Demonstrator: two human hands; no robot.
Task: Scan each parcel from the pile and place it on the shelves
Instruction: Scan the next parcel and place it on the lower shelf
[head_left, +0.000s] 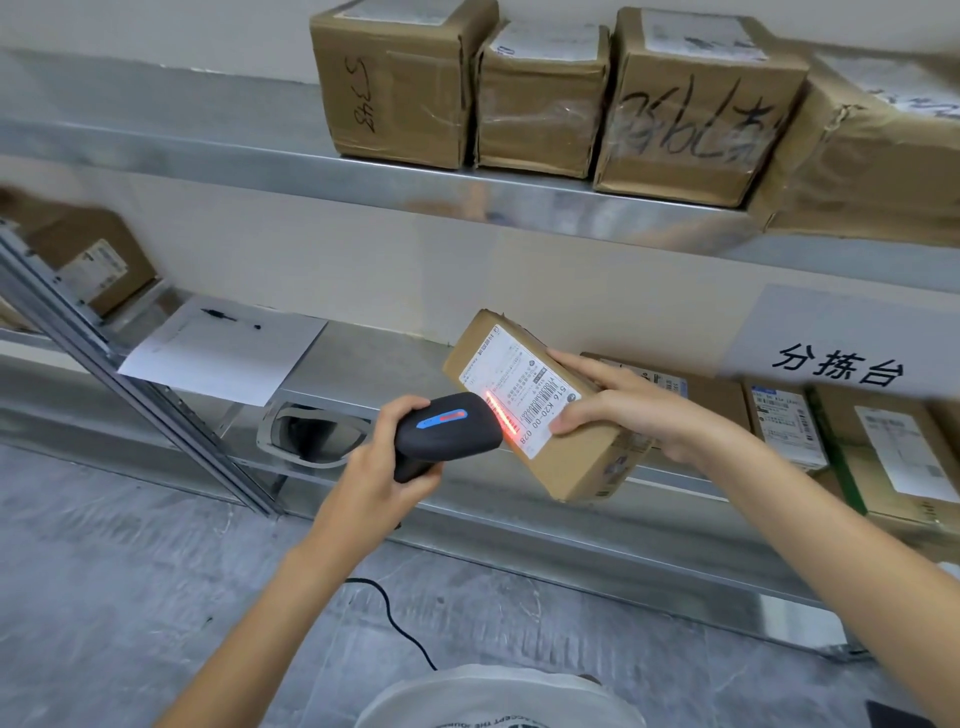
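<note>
The left hand (387, 462) has its fingers (410, 408) curled tight round the grip of a black barcode scanner (447, 426), whose head points toward the right hand. The right hand (634, 410) grips a brown cardboard parcel (545, 410), thumb pressed on the white shipping label (519, 389) and the other fingers wrapped over the far edge. The parcel is held tilted in the air, just beyond the scanner's nose, and a red scan line (501, 413) falls across the label's barcode next to the thumb.

Behind both hands runs the lower metal shelf (363, 364). Past the right hand's fingers, more labelled parcels (789, 426) lie flat on it in a row. Beyond the left hand, on the same shelf, lies a white sheet of paper (223, 348) with a pen (228, 318) on it, and nearer the scanner there is an oval cut-out (311, 434) in the shelf. Above the hands, the upper shelf (519, 202) carries four cardboard boxes (540, 98) side by side, two with handwritten marks. A white sign (841, 348) with black characters hangs on the shelf above the right wrist. A black cable (395, 618) trails over the grey floor below the left forearm.
</note>
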